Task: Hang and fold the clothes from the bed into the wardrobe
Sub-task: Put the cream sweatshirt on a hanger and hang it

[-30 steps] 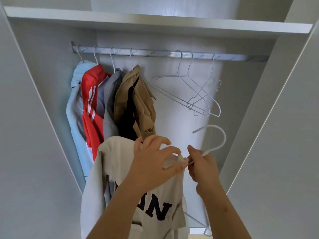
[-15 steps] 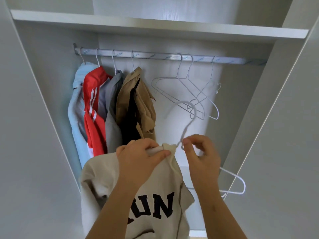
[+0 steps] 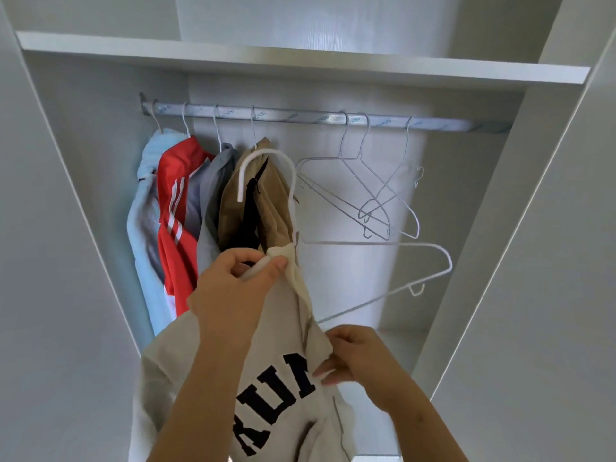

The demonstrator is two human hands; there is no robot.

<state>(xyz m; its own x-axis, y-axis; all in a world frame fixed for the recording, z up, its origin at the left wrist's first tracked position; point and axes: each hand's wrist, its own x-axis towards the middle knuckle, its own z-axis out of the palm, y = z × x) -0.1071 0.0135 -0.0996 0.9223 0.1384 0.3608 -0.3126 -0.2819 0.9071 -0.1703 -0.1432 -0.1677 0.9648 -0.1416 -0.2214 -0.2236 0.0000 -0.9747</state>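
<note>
A cream T-shirt [image 3: 186, 368] with dark block letters hangs in front of me, half threaded onto a white wire hanger [image 3: 430, 248]. The hanger's hook stands upright above the shirt's collar and its right arm sticks out bare to the right. My left hand [image 3: 233, 288] grips the collar together with the hanger's left side. Lower down, my right hand [image 3: 353, 356] pinches the shirt's fabric at its right edge. Above runs the wardrobe rail [image 3: 300, 116].
On the rail's left hang a light blue garment [image 3: 143, 215], a red jacket [image 3: 176, 208], a grey garment [image 3: 213, 181] and a tan one [image 3: 266, 211]. Three bare wire hangers [image 3: 373, 195] hang to the right. A shelf [image 3: 300, 65] spans above; wardrobe walls flank both sides.
The hanger has turned upright and its hook has risen above the collar. My right hand let go of the hook and dropped to the shirt's right edge. My left hand lifted the collar.
</note>
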